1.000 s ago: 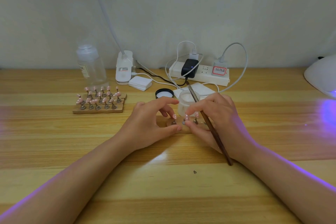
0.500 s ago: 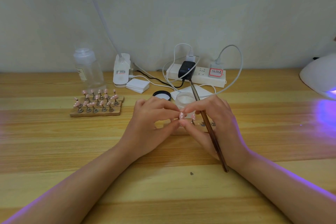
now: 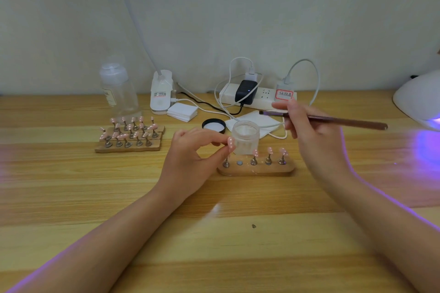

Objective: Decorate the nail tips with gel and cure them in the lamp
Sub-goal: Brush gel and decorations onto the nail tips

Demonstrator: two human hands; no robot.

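Firmly, a pink nail tip (image 3: 231, 144) is pinched by the left hand (image 3: 190, 159); a brush (image 3: 333, 121) is gripped by the right hand (image 3: 309, 131). Just beside, a frosted jar (image 3: 245, 137) is placed behind the wooden holder (image 3: 257, 170).

Pale wall (image 3: 262, 7) behind wooden table (image 3: 71, 185).

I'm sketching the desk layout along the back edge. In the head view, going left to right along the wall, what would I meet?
Clear bottle → white lamp base → stack of white pads → power strip with black adapter → white curing lamp, glowing purple.
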